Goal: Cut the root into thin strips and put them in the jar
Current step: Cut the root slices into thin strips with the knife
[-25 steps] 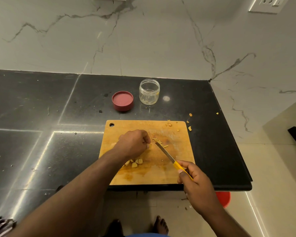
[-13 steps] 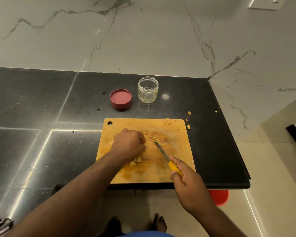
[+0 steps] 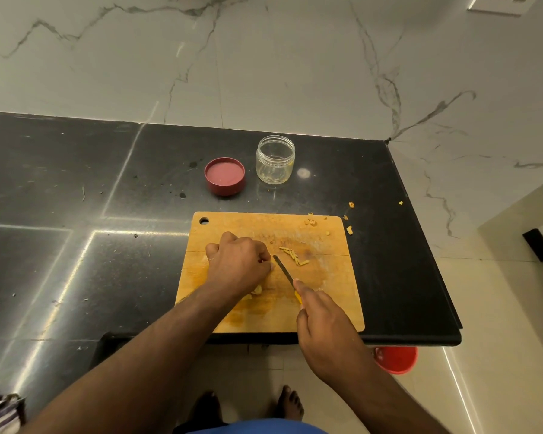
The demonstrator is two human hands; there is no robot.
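At centre frame, on the wooden cutting board (image 3: 326, 308), the left hand (image 3: 237, 264) curls knuckles-up over the root piece, which is hidden beneath its fingers. The right hand (image 3: 323, 324) grips the yellow-handled knife (image 3: 284, 272); its blade slants up-left, tip just beside the left fingertips. Cut strips (image 3: 293, 255) lie right of the blade. The open jar (image 3: 275, 159) stands well apart, above the board.

Root strips (image 3: 293, 255): small pile of thin yellow slivers, loose on the board, just right of the blade tip. Root chunks (image 3: 257, 289): pale lumps on the board, partly hidden, count unclear. Jar (image 3: 275, 159): clear, upright, lid off, looks mostly empty, maybe yellowish residue inside; on the desk, well behind the strips.
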